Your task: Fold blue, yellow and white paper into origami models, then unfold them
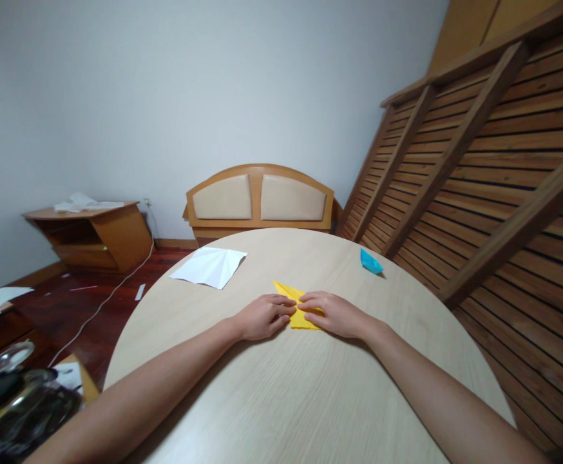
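Yellow folded paper (295, 308) lies flat mid round table (281, 399), L hand (263, 317) & R hand (332, 314) both pressing it w/ flattened fingers, nothing pinched; white sheet (210, 266) & blue paper boat (370, 261) further back.

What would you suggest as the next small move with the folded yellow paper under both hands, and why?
Probably run the right hand fingertips along the fold to sharpen the crease, while the left hand pins the folded yellow paper flat on the round pale wooden table. Both hands already press it, meeting at its middle.
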`<action>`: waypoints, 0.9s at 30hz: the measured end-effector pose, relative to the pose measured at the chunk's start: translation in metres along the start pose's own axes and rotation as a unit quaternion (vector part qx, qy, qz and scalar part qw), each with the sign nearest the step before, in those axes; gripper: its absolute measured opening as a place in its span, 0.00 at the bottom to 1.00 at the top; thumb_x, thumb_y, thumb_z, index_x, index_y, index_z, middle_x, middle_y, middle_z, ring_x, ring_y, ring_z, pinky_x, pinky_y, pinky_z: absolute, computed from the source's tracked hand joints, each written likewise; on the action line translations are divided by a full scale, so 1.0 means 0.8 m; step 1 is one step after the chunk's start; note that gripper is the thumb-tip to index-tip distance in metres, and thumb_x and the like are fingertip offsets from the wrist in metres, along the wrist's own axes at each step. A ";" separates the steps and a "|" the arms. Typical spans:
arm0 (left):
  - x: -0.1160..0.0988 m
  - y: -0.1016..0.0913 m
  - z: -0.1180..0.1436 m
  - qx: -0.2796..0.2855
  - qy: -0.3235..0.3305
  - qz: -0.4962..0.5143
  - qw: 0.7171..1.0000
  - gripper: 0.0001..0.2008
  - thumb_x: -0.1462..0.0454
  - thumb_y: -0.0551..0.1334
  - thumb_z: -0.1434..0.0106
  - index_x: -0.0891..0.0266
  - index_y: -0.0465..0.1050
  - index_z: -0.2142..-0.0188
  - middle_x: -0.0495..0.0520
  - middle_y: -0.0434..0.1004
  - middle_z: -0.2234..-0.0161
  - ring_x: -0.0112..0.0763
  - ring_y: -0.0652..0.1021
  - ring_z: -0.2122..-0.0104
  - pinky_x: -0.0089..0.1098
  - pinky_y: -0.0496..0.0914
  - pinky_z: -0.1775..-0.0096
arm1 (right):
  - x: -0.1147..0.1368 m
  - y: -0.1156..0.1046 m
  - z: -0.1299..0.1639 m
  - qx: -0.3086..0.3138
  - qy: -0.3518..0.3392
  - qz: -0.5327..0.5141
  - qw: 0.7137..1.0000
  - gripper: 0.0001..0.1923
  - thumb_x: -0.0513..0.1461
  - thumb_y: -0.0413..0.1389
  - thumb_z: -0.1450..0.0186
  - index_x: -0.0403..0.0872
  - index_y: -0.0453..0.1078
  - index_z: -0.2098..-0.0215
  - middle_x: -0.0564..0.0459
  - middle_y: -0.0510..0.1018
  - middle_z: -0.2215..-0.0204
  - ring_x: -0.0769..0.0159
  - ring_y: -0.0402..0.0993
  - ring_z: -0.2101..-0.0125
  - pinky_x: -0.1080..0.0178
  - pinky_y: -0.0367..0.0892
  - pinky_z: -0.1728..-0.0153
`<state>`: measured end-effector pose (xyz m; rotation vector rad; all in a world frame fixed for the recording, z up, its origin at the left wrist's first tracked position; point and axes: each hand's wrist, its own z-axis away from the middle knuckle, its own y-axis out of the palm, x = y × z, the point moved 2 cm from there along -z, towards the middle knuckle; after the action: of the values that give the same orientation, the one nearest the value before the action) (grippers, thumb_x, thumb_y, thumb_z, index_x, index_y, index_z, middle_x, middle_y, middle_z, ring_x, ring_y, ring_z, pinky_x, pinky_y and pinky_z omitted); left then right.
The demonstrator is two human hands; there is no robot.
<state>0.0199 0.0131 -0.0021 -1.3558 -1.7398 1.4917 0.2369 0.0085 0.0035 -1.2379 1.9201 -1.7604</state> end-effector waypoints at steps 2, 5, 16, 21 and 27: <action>0.001 -0.002 0.000 0.009 0.009 0.002 1.000 0.17 0.63 0.52 0.28 0.61 0.72 0.44 0.59 0.73 0.42 0.38 0.72 0.42 0.40 0.63 0.39 | 0.001 0.000 0.000 -0.002 0.004 0.011 1.000 0.18 0.44 0.54 0.30 0.51 0.75 0.46 0.44 0.77 0.46 0.54 0.72 0.46 0.52 0.64 0.43; 0.003 -0.005 0.001 0.022 0.014 0.008 1.000 0.18 0.62 0.52 0.27 0.60 0.70 0.42 0.59 0.70 0.40 0.38 0.70 0.40 0.40 0.61 0.37 | 0.002 0.000 0.000 0.000 0.000 0.016 1.000 0.18 0.45 0.54 0.30 0.51 0.75 0.46 0.44 0.77 0.46 0.53 0.72 0.46 0.50 0.63 0.43; 0.025 -0.006 0.013 0.080 -0.031 -0.003 0.996 0.25 0.52 0.46 0.26 0.55 0.60 0.34 0.58 0.57 0.33 0.40 0.58 0.33 0.45 0.53 0.35 | 0.004 -0.001 0.001 0.028 0.004 0.012 1.000 0.18 0.43 0.51 0.29 0.46 0.75 0.46 0.43 0.74 0.42 0.53 0.69 0.42 0.52 0.62 0.40; 0.045 -0.005 0.018 0.080 -0.076 -0.029 0.993 0.27 0.50 0.44 0.26 0.56 0.58 0.33 0.59 0.55 0.32 0.43 0.56 0.32 0.48 0.53 0.35 | 0.005 -0.002 0.001 0.028 0.004 -0.001 1.000 0.18 0.42 0.51 0.29 0.46 0.76 0.47 0.42 0.74 0.43 0.54 0.70 0.42 0.52 0.62 0.41; 0.064 -0.004 0.021 0.045 -0.144 -0.083 0.985 0.25 0.51 0.44 0.26 0.57 0.63 0.36 0.60 0.59 0.33 0.46 0.61 0.34 0.50 0.58 0.37 | 0.005 -0.003 0.000 0.022 0.010 -0.011 1.000 0.17 0.41 0.52 0.30 0.47 0.77 0.48 0.43 0.75 0.43 0.54 0.70 0.43 0.52 0.63 0.40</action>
<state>-0.0161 0.0511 -0.0160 -0.9603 -1.8814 1.7138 0.2351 0.0057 0.0071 -1.2357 1.8761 -1.8220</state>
